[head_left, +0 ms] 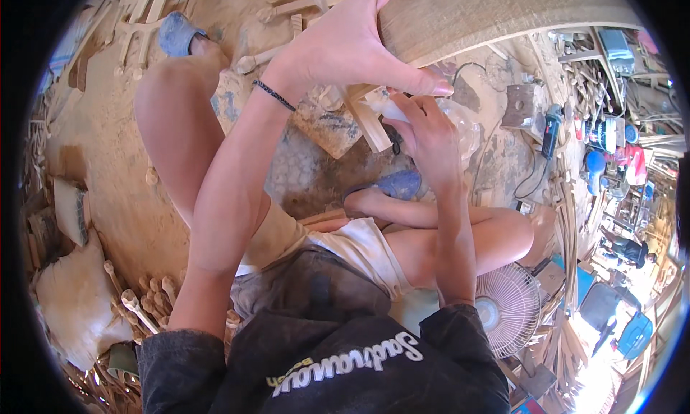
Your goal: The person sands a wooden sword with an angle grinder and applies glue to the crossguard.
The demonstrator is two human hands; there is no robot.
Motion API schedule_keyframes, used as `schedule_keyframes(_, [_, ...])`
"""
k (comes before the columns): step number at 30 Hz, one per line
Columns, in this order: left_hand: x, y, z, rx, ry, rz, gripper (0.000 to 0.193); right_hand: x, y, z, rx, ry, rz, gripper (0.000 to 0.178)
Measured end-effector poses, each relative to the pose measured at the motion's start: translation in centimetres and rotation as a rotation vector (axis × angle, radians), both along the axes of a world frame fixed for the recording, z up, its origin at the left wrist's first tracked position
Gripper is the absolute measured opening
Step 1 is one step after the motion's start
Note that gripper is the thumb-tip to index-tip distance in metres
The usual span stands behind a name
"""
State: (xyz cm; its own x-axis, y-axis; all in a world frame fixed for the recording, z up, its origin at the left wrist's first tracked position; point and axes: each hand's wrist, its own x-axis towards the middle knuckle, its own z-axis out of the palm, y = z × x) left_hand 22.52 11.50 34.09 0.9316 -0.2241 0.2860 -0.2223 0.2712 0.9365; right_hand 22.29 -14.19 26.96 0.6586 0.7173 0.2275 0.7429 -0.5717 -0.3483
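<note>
A broad, curved pale wooden board (503, 15) spans the top of the view. My left hand (338, 44), with a dark braided band at the wrist, grips its left end. The thumb stretches along the lower edge; the other fingertips are out of sight. Just under that thumb, my right hand (433, 134) is closed, fingers bent, around a small white thing I cannot make out. Left of it, a short wooden bar (370, 125) slants down below the board. A clear, crinkled plastic thing (466, 130) shows behind my right hand.
A corded power tool (551, 131) and a metal block (521, 106) lie on the dusty floor at right. A round fan (507, 310) stands by my right elbow. Turned wooden pieces (147, 306) pile up at lower left. A person (632, 250) is far right.
</note>
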Motion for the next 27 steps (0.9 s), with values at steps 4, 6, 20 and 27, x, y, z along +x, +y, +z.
schedule_keyframes(4, [0.4, -0.3, -0.1, -0.003, -0.054, 0.000, 0.068, -0.1, 0.0, 0.2, -0.013, -0.018, -0.006, 0.047])
schedule_keyframes(6, [0.3, -0.3, 0.2, -0.024, -0.013, 0.005, 0.067, 0.0, 0.0, 0.3, -0.007, -0.028, 0.004, 0.047])
schedule_keyframes(20, [0.7, -0.2, 0.1, -0.015, 0.029, -0.075, 0.065, 0.0, 0.1, 0.6, -0.044, -0.050, -0.003, 0.042])
schedule_keyframes(27, [0.8, -0.8, -0.2, -0.066, -0.074, 0.015, 0.074, -0.1, 0.2, 0.5, -0.055, -0.104, -0.006, 0.045])
